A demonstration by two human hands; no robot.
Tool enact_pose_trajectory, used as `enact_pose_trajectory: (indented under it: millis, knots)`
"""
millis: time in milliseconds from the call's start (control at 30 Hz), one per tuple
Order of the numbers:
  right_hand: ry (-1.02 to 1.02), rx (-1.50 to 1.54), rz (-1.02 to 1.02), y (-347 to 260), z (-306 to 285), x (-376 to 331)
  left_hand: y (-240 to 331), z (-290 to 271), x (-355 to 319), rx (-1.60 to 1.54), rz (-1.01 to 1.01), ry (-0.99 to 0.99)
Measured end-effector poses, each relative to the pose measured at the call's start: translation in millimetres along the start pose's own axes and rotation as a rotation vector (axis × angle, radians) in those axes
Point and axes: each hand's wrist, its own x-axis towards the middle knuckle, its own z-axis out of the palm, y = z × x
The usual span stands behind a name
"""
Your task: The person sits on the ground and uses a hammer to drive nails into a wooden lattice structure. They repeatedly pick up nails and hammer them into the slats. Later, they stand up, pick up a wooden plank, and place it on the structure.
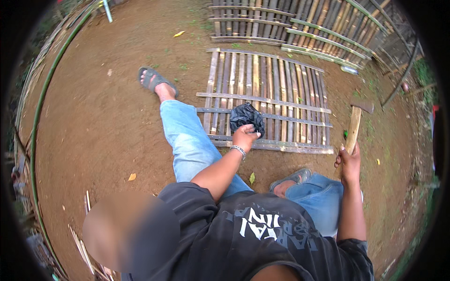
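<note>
My right hand (349, 164) is wrapped round the lower wooden handle of a hatchet (355, 125), held upright at the right with its rusty head at the top. On a slatted bamboo panel (286, 103) lying flat on the ground sits a crumpled black plastic bag (245, 117). My left hand (246, 137), with a chain bracelet at the wrist, is at the near edge of this bag. Its fingers are curled together in a pinch; what they hold, if anything, is too small to make out.
Upright bamboo fencing (323, 25) stands just beyond the panel. My sandalled feet flank its near side on brown soil. A clear plastic bottle (349, 70) lies by the fence. Thin bamboo strips (80, 246) lie at lower left, and a long green pole (40, 126) curves along the left.
</note>
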Motion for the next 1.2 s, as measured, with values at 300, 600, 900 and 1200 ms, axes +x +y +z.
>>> enact_pose_trajectory:
  millis: [300, 600, 900, 1200]
  knots:
    - [0.127, 0.054, -0.030, -51, -16, -52, 19, 4, -6, -0.348, -0.151, -0.122]
    - [0.043, 0.056, 0.113, 49, 11, -24, 24, -9, -11, -0.239, -0.141, -0.137]
    - [-0.103, 0.160, 0.355, 177, 34, 76, 33, 98, 50, 0.343, 0.044, -0.266]
    - [-0.195, 0.216, 0.432, 246, 89, 177, -58, 203, 209, 0.839, 0.279, 0.000]
